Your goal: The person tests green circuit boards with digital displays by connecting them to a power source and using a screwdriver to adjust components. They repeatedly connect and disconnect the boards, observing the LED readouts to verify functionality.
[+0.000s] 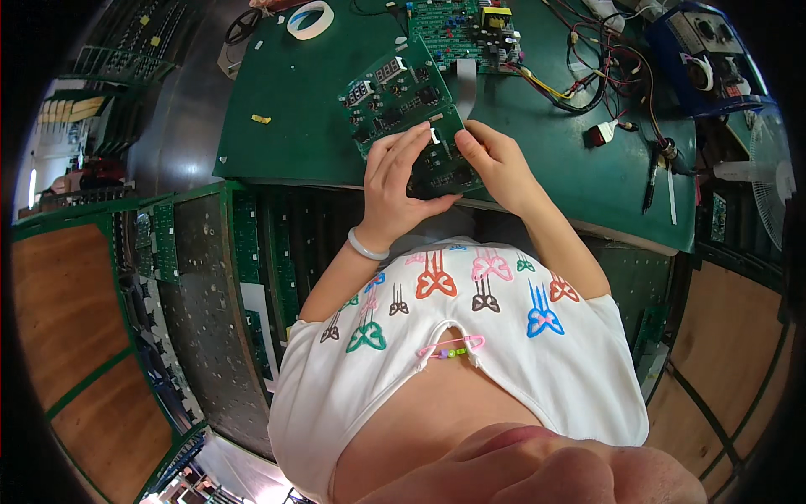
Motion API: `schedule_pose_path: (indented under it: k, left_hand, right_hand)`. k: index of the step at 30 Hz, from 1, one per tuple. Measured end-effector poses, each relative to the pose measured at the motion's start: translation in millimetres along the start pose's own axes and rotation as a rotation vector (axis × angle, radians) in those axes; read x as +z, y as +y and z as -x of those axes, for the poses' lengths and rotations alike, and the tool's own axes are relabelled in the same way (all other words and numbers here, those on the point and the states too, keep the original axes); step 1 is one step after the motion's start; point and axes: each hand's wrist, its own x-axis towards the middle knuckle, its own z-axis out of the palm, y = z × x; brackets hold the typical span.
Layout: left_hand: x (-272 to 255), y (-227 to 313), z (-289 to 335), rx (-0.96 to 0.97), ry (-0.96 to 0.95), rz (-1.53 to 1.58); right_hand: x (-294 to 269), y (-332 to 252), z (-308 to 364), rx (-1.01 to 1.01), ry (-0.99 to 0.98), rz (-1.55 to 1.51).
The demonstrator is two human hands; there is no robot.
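Two green circuit boards with digit displays are held tilted at the table's front edge. My left hand (393, 178) is closed on the nearer display board (439, 172), its fingers across the upper part and its thumb along the bottom edge. On the same board's right side my right hand (504, 166) grips, thumb on the face; its other fingers are partly hidden behind. The farther display board (388, 94) adjoins it just beyond my left fingers; whether the two are joined cannot be seen. A grey ribbon cable (467, 86) runs from behind them toward a larger circuit board (453, 42).
Tangled wires (592, 80) spread over the right of the green table (290, 147). A blue-framed device (709, 59) stands at the far right, near a black pen (650, 189) and a fan (768, 172). A tape roll (310, 10) lies at the back left.
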Motion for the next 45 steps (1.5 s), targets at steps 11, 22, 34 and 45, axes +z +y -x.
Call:
schedule_pose_path:
  k: [11, 22, 34, 45]
  left_hand:
    - [-29.6, -18.8, 23.2, -0.127, 0.223, 0.513]
    - [-35.3, -10.3, 33.1, -0.106, 0.213, 0.734]
    - [-12.3, -6.1, 41.1, -0.080, 0.066, 0.744]
    - [-7.2, -6.7, 44.1, -0.160, 0.031, 0.776]
  right_hand:
    - [-15.6, 5.5, -26.1, -0.359, -0.028, 0.773]
    - [-13.3, 5.8, -51.9, -0.472, -0.274, 0.526]
    - [-32.1, -20.4, -79.3, -0.080, -0.404, -0.394]
    - [-28.7, -26.4, -71.9, -0.040, -0.427, -0.399]
